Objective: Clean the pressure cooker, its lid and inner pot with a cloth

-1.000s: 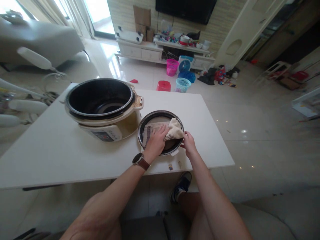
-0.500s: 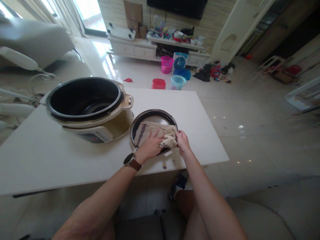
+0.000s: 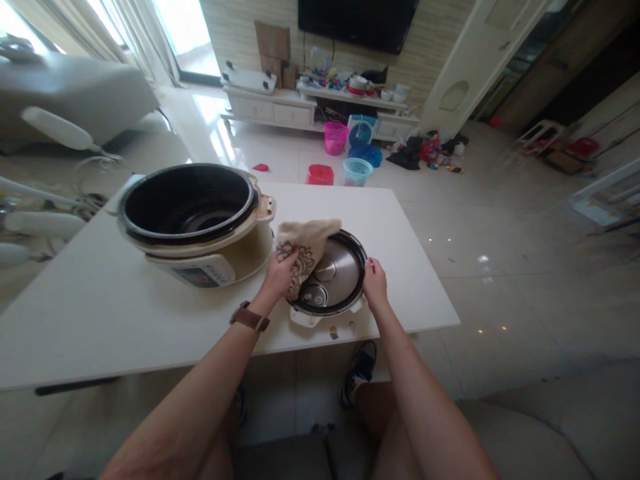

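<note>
A round cooker lid (image 3: 335,277) lies upside down near the front edge of the white table (image 3: 100,313), its metal inner plate showing. My left hand (image 3: 280,270) is closed on a beige patterned cloth (image 3: 303,243), lifted above the lid's left side. My right hand (image 3: 375,280) grips the lid's right rim. An open electric cooker (image 3: 195,217) with a dark inner pot stands just left of the lid.
Pink, red and blue plastic baskets (image 3: 357,170) sit on the shiny floor beyond the table. A white TV cabinet (image 3: 300,110) with clutter lines the far wall. A grey sofa (image 3: 75,93) is at the left. My shoe (image 3: 357,373) is under the table edge.
My left hand has raised the cloth off the lid and moved it left, uncovering the metal inner plate. My right hand has stayed on the lid's right rim.
</note>
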Available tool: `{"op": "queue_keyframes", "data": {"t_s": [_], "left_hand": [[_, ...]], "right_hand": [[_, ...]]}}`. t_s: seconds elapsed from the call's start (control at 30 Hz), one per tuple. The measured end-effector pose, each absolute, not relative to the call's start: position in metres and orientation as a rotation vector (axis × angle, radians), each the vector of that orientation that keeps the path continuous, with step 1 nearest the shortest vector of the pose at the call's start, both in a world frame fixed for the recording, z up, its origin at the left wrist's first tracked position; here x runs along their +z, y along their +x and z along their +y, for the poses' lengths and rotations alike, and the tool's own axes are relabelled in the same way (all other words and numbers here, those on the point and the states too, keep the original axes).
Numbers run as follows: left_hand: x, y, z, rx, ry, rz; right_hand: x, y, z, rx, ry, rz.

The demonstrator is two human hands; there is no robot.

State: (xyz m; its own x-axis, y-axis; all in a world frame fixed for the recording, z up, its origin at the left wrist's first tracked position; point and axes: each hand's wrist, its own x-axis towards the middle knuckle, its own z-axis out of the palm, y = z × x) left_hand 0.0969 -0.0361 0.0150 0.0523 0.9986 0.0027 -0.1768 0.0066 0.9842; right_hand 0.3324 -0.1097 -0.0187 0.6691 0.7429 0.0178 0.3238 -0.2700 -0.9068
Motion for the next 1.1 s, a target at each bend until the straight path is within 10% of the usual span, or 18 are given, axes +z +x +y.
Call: {"op": "queue_keyframes", "data": {"t_s": [0.57, 0.87, 1.1], "left_hand": [[0.019, 0.066, -0.064, 1.67, 1.568, 1.644], [0.005, 0.113, -0.081, 0.814, 2.031, 1.488], [-0.032, 0.136, -0.063, 0.936, 1.823, 1.216]], "right_hand": [[0.0, 0.345, -0.114, 0.478, -1.862, -0.96], [0.008, 0.332, -0.116, 0.405, -1.859, -1.014], [0.013, 0.322, -0.114, 0.402, -1.808, -0.996]]}}
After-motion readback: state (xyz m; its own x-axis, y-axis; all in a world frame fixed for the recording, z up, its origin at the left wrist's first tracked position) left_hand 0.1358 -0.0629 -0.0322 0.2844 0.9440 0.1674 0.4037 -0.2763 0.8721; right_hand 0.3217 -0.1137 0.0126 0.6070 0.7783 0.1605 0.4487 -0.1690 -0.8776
